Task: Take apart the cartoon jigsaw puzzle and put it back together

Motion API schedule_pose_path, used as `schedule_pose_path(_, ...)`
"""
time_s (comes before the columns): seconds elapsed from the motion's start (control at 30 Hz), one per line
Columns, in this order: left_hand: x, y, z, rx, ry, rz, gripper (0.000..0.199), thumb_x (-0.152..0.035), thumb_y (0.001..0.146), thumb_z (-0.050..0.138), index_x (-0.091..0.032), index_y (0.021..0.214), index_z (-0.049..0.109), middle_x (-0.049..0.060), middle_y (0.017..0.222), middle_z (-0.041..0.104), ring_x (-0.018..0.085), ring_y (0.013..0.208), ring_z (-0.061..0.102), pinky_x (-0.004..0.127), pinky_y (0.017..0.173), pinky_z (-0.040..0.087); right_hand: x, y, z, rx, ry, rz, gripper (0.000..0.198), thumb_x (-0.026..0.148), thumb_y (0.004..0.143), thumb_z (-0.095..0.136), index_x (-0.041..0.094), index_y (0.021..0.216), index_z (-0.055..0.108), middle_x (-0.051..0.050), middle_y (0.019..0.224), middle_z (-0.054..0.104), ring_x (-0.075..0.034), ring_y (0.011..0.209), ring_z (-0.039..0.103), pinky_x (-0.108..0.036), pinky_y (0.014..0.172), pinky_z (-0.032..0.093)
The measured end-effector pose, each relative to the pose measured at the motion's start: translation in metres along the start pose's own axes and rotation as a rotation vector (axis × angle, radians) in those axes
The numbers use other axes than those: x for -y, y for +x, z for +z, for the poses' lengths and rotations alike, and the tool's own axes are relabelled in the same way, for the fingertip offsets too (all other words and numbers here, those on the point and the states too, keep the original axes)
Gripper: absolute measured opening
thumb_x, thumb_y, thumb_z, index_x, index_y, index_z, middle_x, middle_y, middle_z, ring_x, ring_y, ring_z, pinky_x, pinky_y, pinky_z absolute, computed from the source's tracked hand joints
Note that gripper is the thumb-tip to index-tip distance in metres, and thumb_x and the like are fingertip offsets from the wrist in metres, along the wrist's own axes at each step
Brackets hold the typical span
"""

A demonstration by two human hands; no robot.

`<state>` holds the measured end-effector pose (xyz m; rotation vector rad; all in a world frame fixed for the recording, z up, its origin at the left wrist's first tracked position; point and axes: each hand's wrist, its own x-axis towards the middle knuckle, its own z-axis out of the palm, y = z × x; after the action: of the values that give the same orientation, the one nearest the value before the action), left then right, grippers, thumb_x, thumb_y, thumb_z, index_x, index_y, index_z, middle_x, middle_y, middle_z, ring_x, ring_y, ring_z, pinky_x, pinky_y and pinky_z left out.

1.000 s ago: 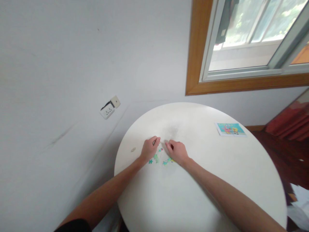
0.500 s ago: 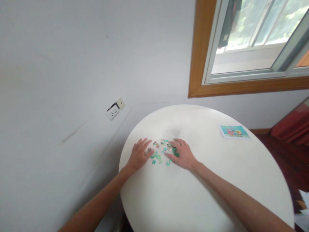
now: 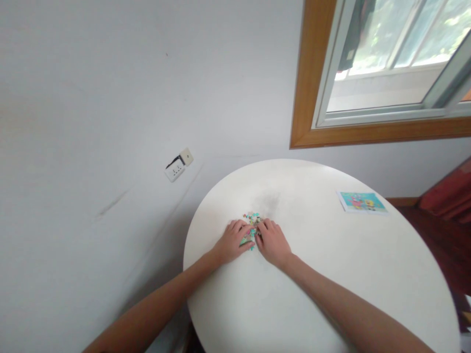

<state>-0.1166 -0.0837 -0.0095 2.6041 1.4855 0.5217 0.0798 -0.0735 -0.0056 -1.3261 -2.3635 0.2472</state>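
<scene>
Small jigsaw puzzle pieces [image 3: 251,216], mostly teal with some red and yellow, lie in a tight heap on the round white table [image 3: 331,274]. My left hand [image 3: 231,241] rests along the heap's left side, its thumb apart from the fingers and pieces showing in the gap. On the right side, my right hand [image 3: 273,243] is cupped palm down, its bent fingertips touching the pieces. Both hands cover part of the heap, so whatever lies under the fingers is hidden. Neither hand lifts anything off the table.
A card with a colourful cartoon picture [image 3: 362,202] lies at the table's far right. The wall [image 3: 110,122] with a socket [image 3: 175,170] runs close along the table's left side. A wood-framed window [image 3: 301,98] is behind, and a red cloth [image 3: 449,189] hangs at right.
My two hands have come closer together, the left moving right and the right slightly left. The spread pieces between them are now gathered into a smaller heap.
</scene>
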Motion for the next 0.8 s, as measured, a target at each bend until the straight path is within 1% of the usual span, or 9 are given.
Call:
schedule_pose_path(0.1,0.005,0.002,-0.002,0.021,-0.016,0.050,0.032,-0.035,0.088,0.064,-0.019,0.115,0.058,0.008,0.106,0.058,0.024,0.102,0.051,0.040,0.093,0.043,0.000,0.000,0.002,0.014,-0.048,-0.010,0.013,0.027,0.096,0.049,0.019,0.099,0.059,-0.009,0.101,0.063,-0.023,0.097,0.055,-0.033,0.086,0.041)
schedule_pose_path(0.23,0.008,0.007,-0.004,0.029,0.010,0.076,0.017,-0.036,0.092,0.058,-0.018,0.095,0.058,0.005,0.093,0.058,0.021,0.091,0.053,0.033,0.082,0.043,0.000,0.003,0.002,0.032,-0.083,-0.025,0.024,0.028,0.100,0.042,0.018,0.094,0.063,-0.009,0.094,0.068,-0.022,0.092,0.061,-0.032,0.081,0.042)
schedule_pose_path(0.37,0.010,0.013,-0.001,0.025,0.078,0.091,0.027,-0.036,0.099,0.047,-0.019,0.081,0.057,0.003,0.081,0.057,0.018,0.081,0.054,0.029,0.074,0.042,-0.002,0.013,0.002,0.086,-0.067,0.018,0.036,0.036,0.102,0.037,0.020,0.089,0.066,-0.008,0.090,0.072,-0.020,0.081,0.066,-0.030,0.070,0.041)
schedule_pose_path(0.47,0.014,0.019,0.002,0.018,0.095,0.094,0.037,-0.037,0.102,0.040,-0.019,0.076,0.058,0.003,0.075,0.057,0.017,0.076,0.055,0.027,0.070,0.041,-0.004,0.024,0.002,0.088,-0.033,0.152,0.044,0.044,0.103,0.033,0.021,0.088,0.067,-0.008,0.089,0.073,-0.020,0.077,0.067,-0.029,0.066,0.039)
schedule_pose_path(0.57,0.018,0.028,0.002,0.021,0.064,0.028,0.042,-0.041,0.102,0.037,-0.018,0.073,0.058,0.002,0.071,0.058,0.016,0.072,0.055,0.026,0.068,0.041,-0.007,0.037,0.000,0.040,0.013,0.248,0.046,0.047,0.104,0.030,0.021,0.093,0.066,-0.007,0.086,0.072,-0.020,0.077,0.066,-0.028,0.065,0.038)
schedule_pose_path(0.63,0.020,0.035,-0.001,-0.002,0.042,-0.045,0.043,-0.042,0.102,0.037,-0.018,0.073,0.058,0.002,0.071,0.058,0.016,0.071,0.055,0.026,0.068,0.041,-0.008,0.047,-0.004,0.004,0.051,0.216,0.042,0.044,0.104,0.031,0.020,0.097,0.065,-0.006,0.088,0.071,-0.018,0.080,0.064,-0.028,0.068,0.039)
schedule_pose_path(0.7,0.021,0.042,-0.008,-0.032,0.005,-0.093,0.042,-0.041,0.102,0.037,-0.019,0.076,0.060,0.002,0.075,0.061,0.017,0.074,0.057,0.027,0.071,0.043,-0.012,0.054,-0.008,-0.009,0.087,0.108,0.037,0.037,0.105,0.033,0.019,0.097,0.065,-0.006,0.093,0.069,-0.017,0.089,0.062,-0.027,0.077,0.040)
schedule_pose_path(0.77,0.023,0.043,-0.016,-0.044,-0.064,-0.082,0.038,-0.037,0.102,0.036,-0.019,0.084,0.064,0.003,0.085,0.065,0.018,0.084,0.059,0.029,0.080,0.045,-0.017,0.056,-0.013,-0.018,0.108,0.017,0.031,0.028,0.103,0.038,0.020,0.099,0.068,-0.007,0.103,0.067,-0.018,0.100,0.058,-0.027,0.087,0.039)
schedule_pose_path(0.8,0.023,0.041,-0.020,-0.043,-0.103,-0.056,0.034,-0.035,0.102,0.037,-0.020,0.091,0.066,0.004,0.092,0.066,0.018,0.091,0.060,0.031,0.086,0.045,-0.020,0.054,-0.016,-0.025,0.111,0.006,0.029,0.025,0.102,0.040,0.020,0.101,0.069,-0.007,0.108,0.065,-0.019,0.104,0.056,-0.028,0.090,0.039)
